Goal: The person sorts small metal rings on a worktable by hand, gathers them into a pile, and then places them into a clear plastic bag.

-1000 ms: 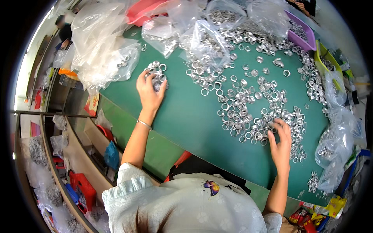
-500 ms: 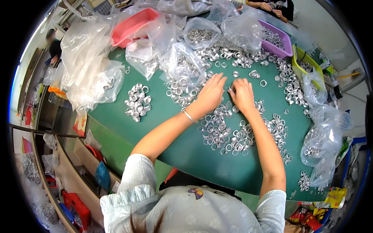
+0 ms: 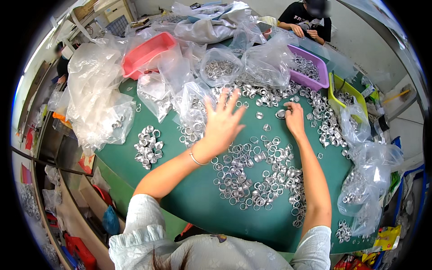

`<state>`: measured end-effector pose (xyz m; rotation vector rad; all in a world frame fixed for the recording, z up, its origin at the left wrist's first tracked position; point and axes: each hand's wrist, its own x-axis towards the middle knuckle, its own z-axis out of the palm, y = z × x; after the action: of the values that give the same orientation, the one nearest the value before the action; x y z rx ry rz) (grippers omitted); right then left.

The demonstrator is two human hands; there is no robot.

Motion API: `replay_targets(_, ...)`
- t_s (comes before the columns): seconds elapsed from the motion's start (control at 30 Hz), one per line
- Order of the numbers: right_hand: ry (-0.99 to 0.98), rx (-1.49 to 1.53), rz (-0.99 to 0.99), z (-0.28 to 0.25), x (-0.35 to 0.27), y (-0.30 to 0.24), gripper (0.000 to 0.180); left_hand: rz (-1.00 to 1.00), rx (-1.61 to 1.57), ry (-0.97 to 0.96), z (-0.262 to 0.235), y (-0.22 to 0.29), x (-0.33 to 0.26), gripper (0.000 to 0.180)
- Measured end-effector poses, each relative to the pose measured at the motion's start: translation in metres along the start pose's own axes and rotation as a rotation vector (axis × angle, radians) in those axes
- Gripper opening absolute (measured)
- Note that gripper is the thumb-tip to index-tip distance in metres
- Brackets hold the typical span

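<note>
Here, silver rings [image 3: 281, 114] beside right hand [image 3: 294, 119]

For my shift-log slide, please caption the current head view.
Left hand spread over a green table strewn with silvery rings; right hand beside more of them, purple bin beyond.

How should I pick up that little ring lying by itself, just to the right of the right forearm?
Probably best to pinch the ring by its outer edge, thumb and finger on opposite sides, coming down from above on the near side. It seems to lie flat with its round hole facing up, and the pile of rings is beyond it.
</note>
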<state>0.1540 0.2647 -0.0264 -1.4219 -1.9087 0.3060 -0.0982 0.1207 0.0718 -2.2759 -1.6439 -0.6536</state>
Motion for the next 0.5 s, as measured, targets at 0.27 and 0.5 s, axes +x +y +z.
replay_targets(0.27, -0.565, 0.09, -0.26, -0.006, -0.036, -0.059, 0.027, -0.122, 0.192, -0.287, -0.008, -0.095, -0.032, 0.051)
replay_targets(0.5, -0.883, 0.237, -0.336, -0.047, -0.059, -0.091, 0.025, -0.143, -0.034, 0.185, -0.036, -0.155, -0.004, 0.03)
